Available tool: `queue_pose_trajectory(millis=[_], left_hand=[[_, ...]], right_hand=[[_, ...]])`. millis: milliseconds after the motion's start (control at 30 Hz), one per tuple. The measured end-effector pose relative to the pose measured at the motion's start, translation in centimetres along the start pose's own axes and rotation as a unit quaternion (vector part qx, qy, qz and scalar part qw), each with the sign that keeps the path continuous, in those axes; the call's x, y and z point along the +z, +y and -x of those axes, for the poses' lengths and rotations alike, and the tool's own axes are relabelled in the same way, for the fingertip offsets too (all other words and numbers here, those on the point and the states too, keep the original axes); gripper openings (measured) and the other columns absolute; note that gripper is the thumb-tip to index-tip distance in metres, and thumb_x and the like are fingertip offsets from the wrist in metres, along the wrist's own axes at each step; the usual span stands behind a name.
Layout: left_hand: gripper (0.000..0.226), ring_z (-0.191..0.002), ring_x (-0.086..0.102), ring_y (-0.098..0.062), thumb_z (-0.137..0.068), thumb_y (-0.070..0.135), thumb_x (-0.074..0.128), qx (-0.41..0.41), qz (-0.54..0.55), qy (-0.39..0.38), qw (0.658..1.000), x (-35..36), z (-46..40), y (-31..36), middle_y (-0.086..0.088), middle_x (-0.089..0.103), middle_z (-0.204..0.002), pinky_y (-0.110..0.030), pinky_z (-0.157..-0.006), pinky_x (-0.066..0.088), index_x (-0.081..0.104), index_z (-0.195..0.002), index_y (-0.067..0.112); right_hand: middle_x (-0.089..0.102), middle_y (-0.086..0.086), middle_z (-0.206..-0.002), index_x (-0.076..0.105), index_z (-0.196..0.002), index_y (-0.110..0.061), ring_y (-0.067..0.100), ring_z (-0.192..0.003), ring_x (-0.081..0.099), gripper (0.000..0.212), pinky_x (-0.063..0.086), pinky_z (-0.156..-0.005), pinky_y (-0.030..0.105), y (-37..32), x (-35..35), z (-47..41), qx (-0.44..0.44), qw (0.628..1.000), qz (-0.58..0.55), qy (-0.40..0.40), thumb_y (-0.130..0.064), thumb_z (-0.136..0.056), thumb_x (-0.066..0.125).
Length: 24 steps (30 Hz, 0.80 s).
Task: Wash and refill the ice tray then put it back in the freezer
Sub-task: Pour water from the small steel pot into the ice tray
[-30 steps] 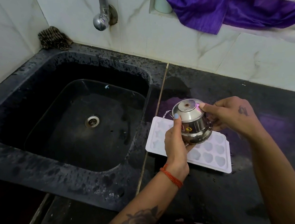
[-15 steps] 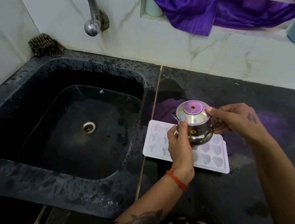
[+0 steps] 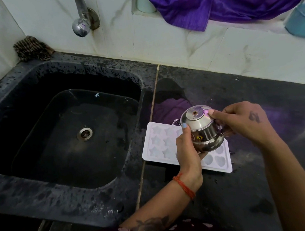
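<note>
The black speckled stone bench carried a white plastic ice tray just right of the sink, its middle moulds hidden behind the hands, stars showing left and hearts right. Over it a small, round-bellied steel pot was tipped bottom-up, its mouth out of sight. The left hand cupped its side, and the right hand pinched its base and far side.

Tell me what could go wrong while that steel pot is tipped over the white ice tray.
1. The small steel pot is tilted steeply in both hands; water may overshoot the white star-and-heart ice tray onto the black counter.
2. The tray sits near the black sink edge; a nudge from the left hand could shift it.
</note>
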<state>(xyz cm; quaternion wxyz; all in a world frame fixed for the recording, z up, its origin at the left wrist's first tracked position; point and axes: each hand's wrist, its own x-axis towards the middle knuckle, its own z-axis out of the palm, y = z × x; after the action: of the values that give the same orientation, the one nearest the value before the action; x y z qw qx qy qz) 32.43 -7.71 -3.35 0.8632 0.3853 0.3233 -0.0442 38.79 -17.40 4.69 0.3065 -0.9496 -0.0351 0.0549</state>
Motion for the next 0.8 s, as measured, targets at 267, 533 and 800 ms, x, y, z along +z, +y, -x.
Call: queue_pose_trajectory(millis=[267, 533, 800], left_hand=[[0.058, -0.103, 0.067, -0.023, -0.086, 0.064, 0.045, -0.034, 0.022, 0.006, 0.999, 0.2, -0.2, -0.4, -0.010, 0.066, -0.118, -0.030, -0.070, 0.060, 0.058, -0.123, 0.021], [0.058, -0.101, 0.067, -0.023, -0.088, 0.063, 0.044, -0.028, 0.022, 0.001, 0.999, 0.5, -0.3, -0.6, -0.010, 0.066, -0.116, -0.031, -0.073, 0.060, 0.056, -0.125, 0.020], [0.048, -0.105, 0.064, -0.017, -0.089, 0.053, 0.051, 0.042, -0.017, 0.010, 0.999, 1.0, 0.2, -0.6, -0.005, 0.064, -0.118, -0.041, -0.093, 0.054, 0.053, -0.125, 0.022]], right_hand=[[0.068, 0.002, -0.055, 0.068, -0.058, -0.015, 0.018, -0.061, 0.067, 0.048, 0.053, -0.067, 0.033, 0.0, -0.3, 0.0, -0.021, 0.998, 0.051, 0.006, -0.055, -0.083, 0.058], [0.068, 0.004, -0.056, 0.068, -0.058, -0.015, 0.020, -0.062, 0.068, 0.048, 0.054, -0.067, 0.035, 0.3, -0.4, 0.0, -0.030, 0.998, 0.051, 0.007, -0.055, -0.083, 0.058], [0.071, 0.012, -0.068, 0.070, -0.065, -0.009, 0.025, -0.068, 0.071, 0.038, 0.060, -0.074, 0.042, 1.9, -0.2, 0.0, 0.025, 0.993, -0.110, -0.022, -0.043, -0.082, 0.066]])
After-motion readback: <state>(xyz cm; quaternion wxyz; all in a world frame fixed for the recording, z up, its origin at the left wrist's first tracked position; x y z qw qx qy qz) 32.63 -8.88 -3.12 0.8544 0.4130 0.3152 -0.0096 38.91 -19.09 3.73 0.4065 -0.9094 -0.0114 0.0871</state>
